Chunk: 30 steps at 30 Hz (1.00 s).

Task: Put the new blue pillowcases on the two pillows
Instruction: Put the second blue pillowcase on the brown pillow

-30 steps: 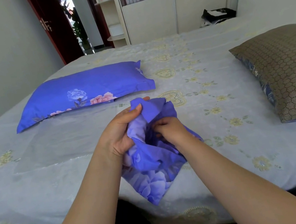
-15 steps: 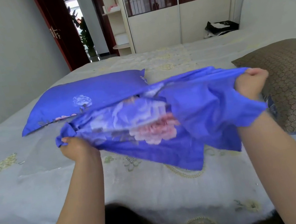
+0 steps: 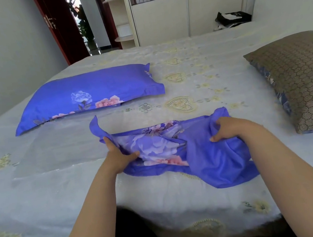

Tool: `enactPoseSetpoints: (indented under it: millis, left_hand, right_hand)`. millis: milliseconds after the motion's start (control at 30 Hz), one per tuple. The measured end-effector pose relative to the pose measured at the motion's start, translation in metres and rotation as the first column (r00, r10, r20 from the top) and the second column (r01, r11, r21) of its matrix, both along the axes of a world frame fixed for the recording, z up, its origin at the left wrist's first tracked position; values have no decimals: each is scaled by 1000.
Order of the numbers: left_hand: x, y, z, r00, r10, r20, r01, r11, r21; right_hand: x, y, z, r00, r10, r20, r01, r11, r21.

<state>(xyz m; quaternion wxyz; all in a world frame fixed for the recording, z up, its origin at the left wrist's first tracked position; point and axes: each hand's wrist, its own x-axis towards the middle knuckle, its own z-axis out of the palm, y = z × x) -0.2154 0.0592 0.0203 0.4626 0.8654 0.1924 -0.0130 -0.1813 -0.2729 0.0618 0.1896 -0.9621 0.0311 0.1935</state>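
Two hands are being used in the head view on a loose blue pillowcase [image 3: 194, 153] that is lying crumpled on the near part of the bed [image 3: 49, 186]. The left end of the cloth is being pinched by the left hand [image 3: 119, 157], its thumb lying on top of the fabric and its fingers going under the edge, so this grip is grasping the pillowcase. The right end is being bunched and held by the right hand [image 3: 230, 128], fingers curled over a raised fold, so that grip too is grasping the pillowcase. A flower print in pale blue and pink is being shown between the two hands, and one corner of the cloth is sticking up just beyond the left hand. A pillow already dressed in blue [image 3: 86, 94] is lying farther back on the left, apart from the loose case. A brown honeycomb-patterned pillow [image 3: 305, 78] is resting at the right edge of the bed. A dark bag [image 3: 233, 18] is sitting at the far right corner.
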Motion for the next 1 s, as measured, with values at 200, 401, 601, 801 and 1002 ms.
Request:
enactPoseSetpoints:
  millis: [200, 401, 601, 801, 1002]
  left_hand:
    - [0, -10, -8, 962, -44, 269, 81, 988, -128]
    - [32, 24, 58, 777, 450, 441, 20, 682, -731]
    - [30, 34, 32, 967, 244, 76, -170, 838, -518]
    - [9, 0, -20, 995, 15, 96, -23, 996, 83]
    - [19, 40, 37, 694, 429, 577, -406, 896, -178]
  right_hand:
    - [-3, 7, 11, 984, -60, 169, 21, 974, 224]
    - [-2, -23, 40, 423, -651, 630, 280, 755, 593]
    - [7, -4, 9, 766, -236, 597, 216, 971, 107]
    - [-8, 21, -43, 976, 215, 42, -210, 972, -107]
    - [-7, 29, -48, 841, -57, 538, 26, 998, 65]
